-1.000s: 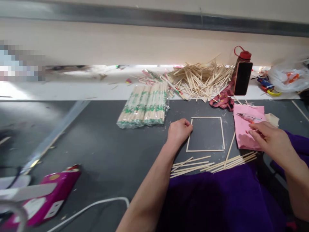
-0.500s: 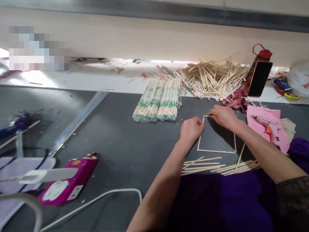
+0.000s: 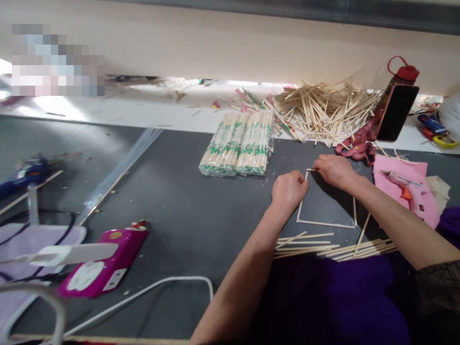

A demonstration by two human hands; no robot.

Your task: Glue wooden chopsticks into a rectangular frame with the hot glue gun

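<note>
A square frame of thin wooden sticks (image 3: 326,224) lies flat on the dark grey table. My left hand (image 3: 290,189) is closed on the stick along its left side, near the far left corner. Fingers of my right hand (image 3: 334,170) pinch the stick on the far side, a little right of that corner. My right hand and forearm hide part of the far and right sides. Several loose sticks (image 3: 305,243) lie between the frame and my purple clothing. Right of the frame, a pink glue gun (image 3: 413,194) rests on a pink sheet.
Wrapped chopstick packs (image 3: 235,146) lie beyond my left hand. Behind are a heap of sticks (image 3: 323,112), a phone (image 3: 398,113) against a red-capped bottle (image 3: 408,73), and a red strap (image 3: 355,148). Left are clear glue sticks (image 3: 118,170), a magenta device (image 3: 104,263) and a white cable (image 3: 161,282).
The view has shifted slightly, so most things sit a little higher and those at right farther right. Both hands keep their places at the frame's far left corner.
</note>
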